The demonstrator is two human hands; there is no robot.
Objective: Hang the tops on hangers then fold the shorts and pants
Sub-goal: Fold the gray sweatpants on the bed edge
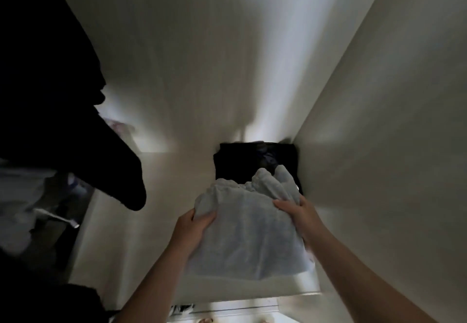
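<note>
The space was a dim closet nook with pale walls [227, 70] meeting in a corner on the right, and a white shelf [240, 287] running back toward that corner. The picture was soft with blur.

Over the shelf, both hands held a folded grey garment [242, 234]; whether it was shorts or pants could not be told. The left hand [194, 224] gripped its left edge, thumb lying across the top of the cloth and the fingers tucked out of sight beneath. The right hand [295, 211] clasped the right edge near the far end, its fingers curled over the bunched fabric there. Neither hand was slack; each was closed round the cloth.

Just behind the grey garment, pushed into the corner, sat a dark folded pile [240, 163], and the far end of the grey bundle overlapped its front.

On the left, a dark hanging garment [50, 95] filled the side of the view, with lighter clothes blurred below it.
</note>
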